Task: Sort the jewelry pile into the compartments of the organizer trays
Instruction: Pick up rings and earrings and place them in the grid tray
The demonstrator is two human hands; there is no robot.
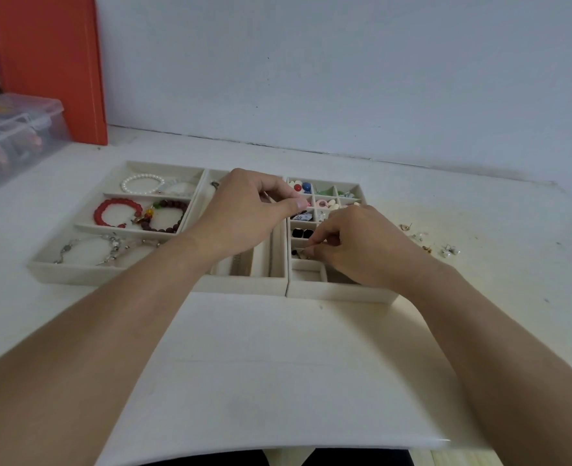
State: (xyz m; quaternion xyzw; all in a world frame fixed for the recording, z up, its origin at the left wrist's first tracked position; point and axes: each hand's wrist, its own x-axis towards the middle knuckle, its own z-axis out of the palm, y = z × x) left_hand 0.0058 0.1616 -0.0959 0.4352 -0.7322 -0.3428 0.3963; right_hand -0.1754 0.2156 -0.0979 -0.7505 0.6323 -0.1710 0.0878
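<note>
Trays (163,275) mostly filled; I count few earrings (425,242) left loose. Right hand (361,243) pinches small stud; left hand (244,210) pinches something I cannot identify.

Bare table (277,364) before trays (163,280)

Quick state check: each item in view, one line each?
left hand: fingers curled, pinching something small over the trays
right hand: pinching a small earring in the small-grid beige tray
red bead bracelet: lying in the middle compartment of the left beige tray
loose earrings: unsorted on the white table
clear plastic box: lid closed
</note>
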